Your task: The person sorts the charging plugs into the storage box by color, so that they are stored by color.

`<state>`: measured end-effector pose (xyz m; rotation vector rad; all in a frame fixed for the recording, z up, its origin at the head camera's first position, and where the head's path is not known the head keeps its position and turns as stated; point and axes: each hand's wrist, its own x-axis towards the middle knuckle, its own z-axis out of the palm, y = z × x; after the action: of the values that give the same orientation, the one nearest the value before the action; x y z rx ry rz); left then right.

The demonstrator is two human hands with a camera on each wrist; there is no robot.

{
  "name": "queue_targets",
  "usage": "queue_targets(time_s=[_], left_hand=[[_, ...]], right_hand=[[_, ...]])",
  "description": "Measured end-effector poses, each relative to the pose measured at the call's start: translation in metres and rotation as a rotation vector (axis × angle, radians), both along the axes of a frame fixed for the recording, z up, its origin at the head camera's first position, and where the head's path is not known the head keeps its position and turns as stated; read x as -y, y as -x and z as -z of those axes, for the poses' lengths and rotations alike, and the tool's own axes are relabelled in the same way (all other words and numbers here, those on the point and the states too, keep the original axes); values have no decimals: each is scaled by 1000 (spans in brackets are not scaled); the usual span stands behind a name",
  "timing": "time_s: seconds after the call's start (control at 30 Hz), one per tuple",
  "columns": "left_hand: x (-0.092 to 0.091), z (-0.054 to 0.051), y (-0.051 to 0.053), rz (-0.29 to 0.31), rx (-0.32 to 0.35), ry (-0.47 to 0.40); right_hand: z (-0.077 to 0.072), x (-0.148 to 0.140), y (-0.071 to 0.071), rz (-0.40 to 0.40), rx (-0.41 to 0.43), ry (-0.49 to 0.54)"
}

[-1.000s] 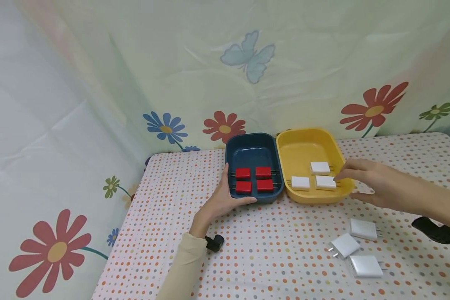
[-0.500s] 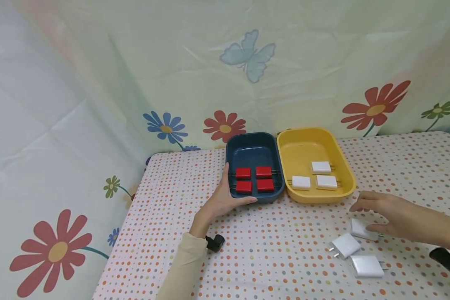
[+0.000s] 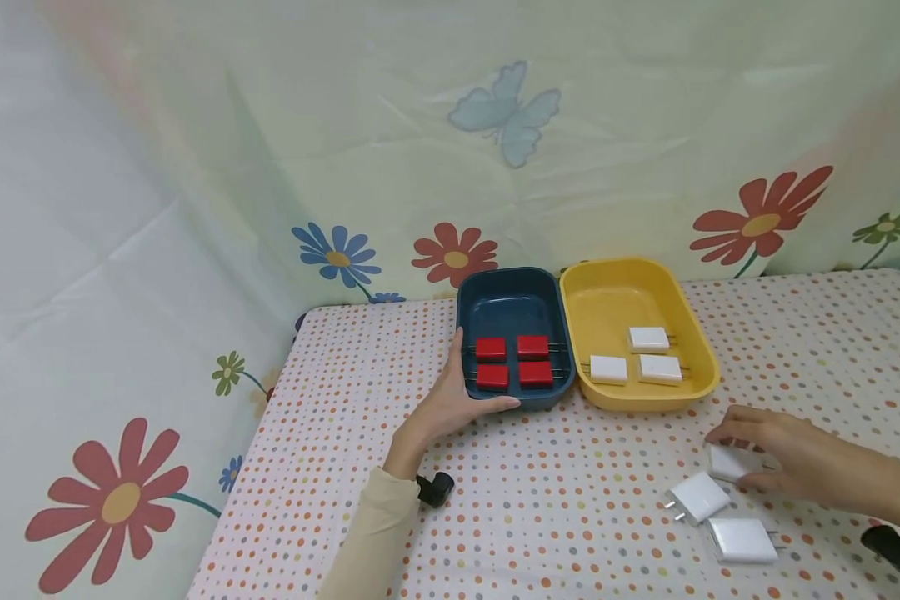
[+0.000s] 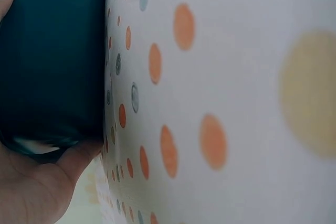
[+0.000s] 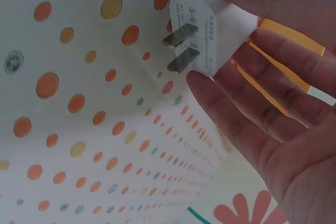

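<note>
In the head view my left hand (image 3: 450, 403) grips the near left corner of the dark blue tray (image 3: 516, 401), which holds several red plug adapters (image 3: 492, 377). The left wrist view shows that hand (image 4: 39, 184) against the tray's outer wall (image 4: 52, 61). My right hand (image 3: 802, 458) pinches a white adapter (image 3: 727, 462) on the table, right of and nearer than the yellow tray (image 3: 648, 402). From the right wrist view, thumb and fingers of the hand (image 5: 283, 93) lie on both sides of that white adapter (image 5: 215, 24), its two metal prongs pointing out.
Two more white adapters (image 3: 699, 497) (image 3: 742, 540) lie close together beside the right hand. Three white adapters (image 3: 608, 369) sit in the yellow tray, which stands against the blue one. A flowered curtain (image 3: 375, 167) hangs behind the dotted tablecloth (image 3: 540, 500).
My right hand has come from the yellow tray down to the loose white adapters and taken hold of the farthest one. The left hand stays on the blue tray.
</note>
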<state>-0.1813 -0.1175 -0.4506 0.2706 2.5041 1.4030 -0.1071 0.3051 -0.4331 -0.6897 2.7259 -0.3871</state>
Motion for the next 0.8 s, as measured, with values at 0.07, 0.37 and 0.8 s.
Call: queue_targets(time_s=[0.07, 0.37, 0.8], left_hand=[[-1, 0, 0, 0, -3, 1], [0, 0, 0, -2, 0, -8], [0, 0, 0, 2, -2, 1]], right_hand=[[2, 1, -1, 3, -1, 2], [5, 5, -3, 7, -22, 1], [8, 7, -7, 20, -64, -3]])
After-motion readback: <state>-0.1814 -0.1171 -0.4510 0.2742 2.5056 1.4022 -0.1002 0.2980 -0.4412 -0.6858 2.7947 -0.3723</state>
